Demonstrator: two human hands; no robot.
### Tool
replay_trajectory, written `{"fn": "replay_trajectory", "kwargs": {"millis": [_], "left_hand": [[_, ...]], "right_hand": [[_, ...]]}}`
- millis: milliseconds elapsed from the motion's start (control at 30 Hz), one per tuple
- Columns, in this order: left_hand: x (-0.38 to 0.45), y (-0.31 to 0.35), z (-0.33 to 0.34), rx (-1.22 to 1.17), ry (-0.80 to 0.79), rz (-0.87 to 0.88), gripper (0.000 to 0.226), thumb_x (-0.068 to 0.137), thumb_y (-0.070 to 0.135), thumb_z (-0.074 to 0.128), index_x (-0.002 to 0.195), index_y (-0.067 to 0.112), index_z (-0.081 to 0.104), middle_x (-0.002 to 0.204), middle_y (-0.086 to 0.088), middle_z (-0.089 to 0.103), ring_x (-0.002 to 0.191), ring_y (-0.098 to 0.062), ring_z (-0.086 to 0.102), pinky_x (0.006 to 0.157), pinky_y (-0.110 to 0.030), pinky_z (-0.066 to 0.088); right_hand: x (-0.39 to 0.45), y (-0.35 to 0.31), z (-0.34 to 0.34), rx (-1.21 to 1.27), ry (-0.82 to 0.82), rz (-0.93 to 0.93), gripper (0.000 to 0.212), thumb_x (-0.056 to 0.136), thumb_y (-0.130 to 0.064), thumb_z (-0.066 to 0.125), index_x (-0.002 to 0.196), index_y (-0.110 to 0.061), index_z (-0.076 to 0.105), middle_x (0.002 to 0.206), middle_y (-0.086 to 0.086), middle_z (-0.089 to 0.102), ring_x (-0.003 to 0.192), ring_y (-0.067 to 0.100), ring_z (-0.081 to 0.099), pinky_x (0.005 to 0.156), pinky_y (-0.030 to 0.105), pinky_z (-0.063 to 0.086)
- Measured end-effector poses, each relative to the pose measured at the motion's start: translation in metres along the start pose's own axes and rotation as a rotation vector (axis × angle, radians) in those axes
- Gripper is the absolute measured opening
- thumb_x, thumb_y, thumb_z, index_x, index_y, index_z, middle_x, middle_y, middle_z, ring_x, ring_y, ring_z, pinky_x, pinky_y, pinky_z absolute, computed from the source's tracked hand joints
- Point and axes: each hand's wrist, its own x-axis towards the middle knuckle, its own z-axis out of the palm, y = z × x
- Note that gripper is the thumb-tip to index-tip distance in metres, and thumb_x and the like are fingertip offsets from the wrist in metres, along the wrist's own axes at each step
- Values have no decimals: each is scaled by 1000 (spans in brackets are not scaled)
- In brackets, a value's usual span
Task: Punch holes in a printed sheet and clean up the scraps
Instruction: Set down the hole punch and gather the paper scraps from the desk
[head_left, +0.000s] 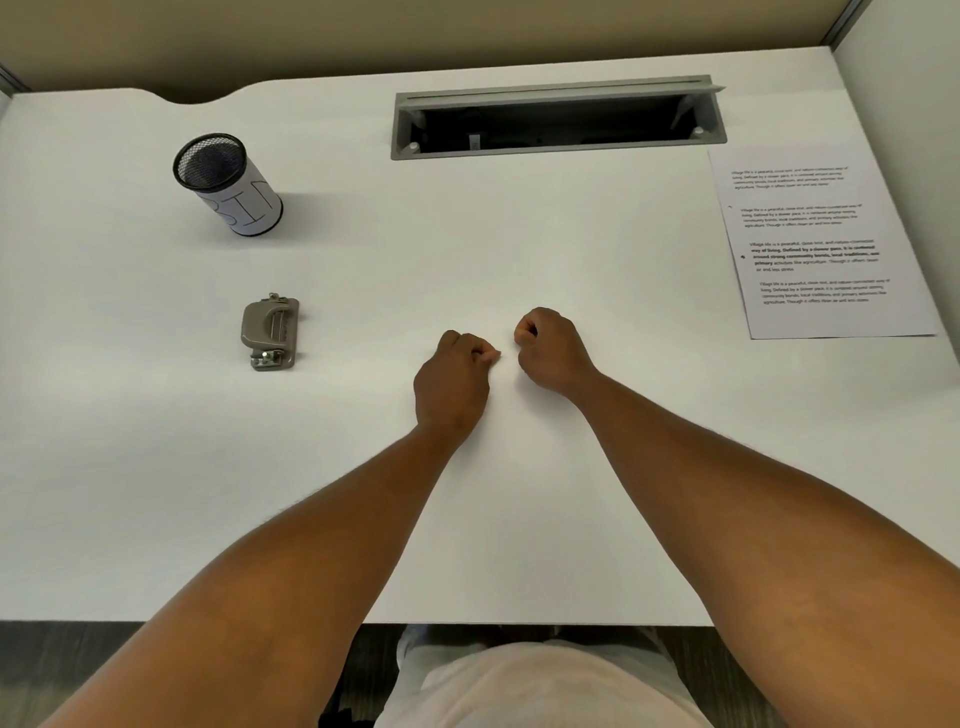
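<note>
Printed sheet at the right edge, both hands in the middle of the desk

Printed sheet (821, 244) lies flat on the white desk (156, 493) at the far right, a little turned, with four blocks of text on it; two small dark marks show near its left margin, too small to say what they are. At the far left stands a mesh cup (227, 183) wrapped in a white label with large letters; what is inside it cannot be seen. Nearer, also on the left, lies the metal hole punch (270, 331), touched by nothing. A grey cable tray (558, 119) is set into the back of the desk with its lid open; its inside is dark.

The left hand (454, 379) and the right hand (550, 349) rest close together at the middle of the desk, well apart from the sheet; the fingers of both are curled, the left thumb pressed to its fingertips; whether they pinch some scrap I cannot tell.
</note>
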Motion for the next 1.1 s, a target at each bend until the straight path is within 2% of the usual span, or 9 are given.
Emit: {"fn": "replay_trajectory", "kwargs": {"millis": [200,333,533,767,867,1000,1100], "left_hand": [[-2,2,-2,10,16,-8,19,96,38,55,98,27,71,102,11,60,81,-8,52,70,-24,34],[-3,4,-3,48,12,10,21,97,37,54,101,26,72,104,10,60,85,-12,57,71,-23,34],[0,10,0,161,-4,42,21,99,27,51,101,20,71,106,4,59,82,-23,62,72,-31,47],[-2,17,5,216,-20,14,15,97,14,49,101,13,63,110,-2,54,70,-22,51,65,-30,37],[-3,20,6,225,-36,-7,16,94,8,50,103,14,60,113,-4,53,71,-21,49,66,-30,36],[-3,23,8,260,-66,-18,22,92,4,51,111,13,58,117,-6,51,82,-26,59,65,-30,35],[-3,21,9,244,-73,-25,26,90,2,49,112,13,57,119,-6,50,82,-26,60,65,-31,38]], "right_hand": [[-1,-2,-3,23,-22,2,19,75,6,41,78,-9,52,93,4,58,83,19,51,70,28,41],[-2,-1,-4,20,-30,0,18,76,6,40,77,-9,51,92,4,57,82,19,51,69,27,40],[-1,-2,-4,4,-35,-13,19,74,7,41,75,-9,50,90,5,58,82,20,53,71,30,43],[-1,-1,-3,-7,-29,-9,17,77,6,43,80,-7,53,95,9,60,85,22,55,72,31,43],[-1,-1,-2,-14,-30,-11,16,77,6,43,80,-6,53,99,12,62,84,21,53,70,28,40],[-1,0,-2,-11,-31,-9,17,76,7,43,79,-7,53,100,14,63,83,20,52,70,26,38],[-1,1,-1,-10,-31,-7,17,76,6,43,80,-7,54,101,13,63,84,20,53,70,26,38]]}}
